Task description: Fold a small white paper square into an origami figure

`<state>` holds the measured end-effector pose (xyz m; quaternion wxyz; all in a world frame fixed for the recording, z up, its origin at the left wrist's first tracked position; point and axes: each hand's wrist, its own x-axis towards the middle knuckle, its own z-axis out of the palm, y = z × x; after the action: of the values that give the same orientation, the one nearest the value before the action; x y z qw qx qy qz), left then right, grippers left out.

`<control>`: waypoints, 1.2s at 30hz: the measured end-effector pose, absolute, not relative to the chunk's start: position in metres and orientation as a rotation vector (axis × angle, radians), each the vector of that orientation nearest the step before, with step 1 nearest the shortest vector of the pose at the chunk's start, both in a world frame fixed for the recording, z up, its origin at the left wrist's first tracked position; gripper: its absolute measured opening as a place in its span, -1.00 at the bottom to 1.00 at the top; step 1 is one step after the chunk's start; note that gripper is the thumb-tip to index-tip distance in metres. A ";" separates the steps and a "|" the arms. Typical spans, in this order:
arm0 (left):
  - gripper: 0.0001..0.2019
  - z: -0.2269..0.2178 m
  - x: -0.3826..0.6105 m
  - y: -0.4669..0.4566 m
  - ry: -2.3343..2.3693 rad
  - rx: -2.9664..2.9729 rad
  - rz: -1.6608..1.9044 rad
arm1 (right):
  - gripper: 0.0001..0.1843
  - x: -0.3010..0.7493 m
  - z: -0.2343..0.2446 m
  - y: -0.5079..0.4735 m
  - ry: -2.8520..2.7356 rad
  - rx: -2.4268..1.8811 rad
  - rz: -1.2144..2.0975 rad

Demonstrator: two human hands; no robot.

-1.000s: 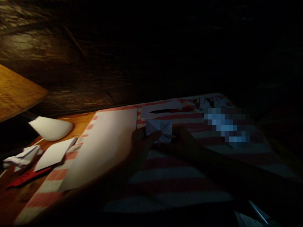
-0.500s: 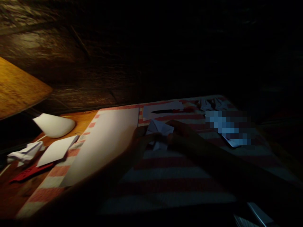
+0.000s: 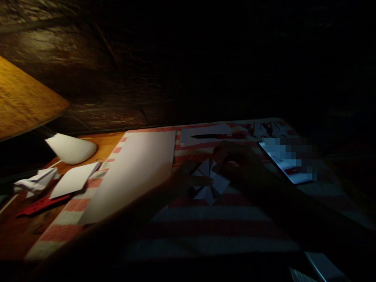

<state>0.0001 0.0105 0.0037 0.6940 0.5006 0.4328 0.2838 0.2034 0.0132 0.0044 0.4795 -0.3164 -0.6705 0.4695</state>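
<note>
A small folded white paper (image 3: pixel 219 183) with creased, pointed flaps is between my two hands above the striped cloth. My left hand (image 3: pixel 188 178) grips its left side, the thumb lying across the front. At the upper right edge my right hand (image 3: pixel 233 158) pinches the paper, thumb and fingers curled into a ring. Both hands are in deep shadow, so the fingertips are hard to make out. Behind them a knife (image 3: pixel 205 136) with a dark blade and a red handle lies on a white sheet (image 3: pixel 188 140).
A large white sheet (image 3: pixel 138 164) covers the cloth's left part. Further left are a lamp (image 3: pixel 72 149), crumpled paper (image 3: pixel 37 180), a small paper pad (image 3: pixel 75 180) and a red tool (image 3: pixel 44 205). A lit phone (image 3: pixel 293 172) and folded paper pieces (image 3: pixel 266 129) are at right.
The folded paper has been turned, and its flaps now spread apart into several points. My right hand has risen to its upper edge. The view has shifted slightly.
</note>
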 end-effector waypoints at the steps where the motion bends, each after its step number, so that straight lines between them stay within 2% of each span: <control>1: -0.73 0.003 0.000 0.011 0.959 1.119 0.624 | -0.88 0.204 0.005 0.013 -1.627 -0.776 1.166; 8: -0.75 0.004 0.000 0.013 1.018 1.170 0.569 | -0.94 0.207 -0.002 0.019 -1.668 -0.722 1.314; 19: -0.80 0.003 -0.005 0.012 0.930 1.121 0.517 | -0.85 0.210 0.008 0.015 -1.732 -0.632 1.457; 29: -0.81 0.007 -0.004 0.010 0.927 1.172 0.492 | -0.97 0.213 -0.001 0.020 -1.646 -0.549 1.721; 31: -0.82 0.007 -0.002 0.010 0.971 1.180 0.523 | -0.94 0.211 -0.003 0.020 -1.593 -0.549 1.751; 33: -0.84 0.007 0.000 0.010 1.034 1.186 0.579 | -0.90 0.209 -0.002 0.019 -1.474 -0.587 1.710; 36: -0.88 0.009 0.005 0.008 1.151 1.208 0.656 | -0.83 0.208 0.002 0.014 -1.444 -0.725 1.441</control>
<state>0.0046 0.0083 0.0086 0.6242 0.5265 0.5014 0.2859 0.2083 0.0141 0.0018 0.4689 -0.2956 -0.5891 0.5879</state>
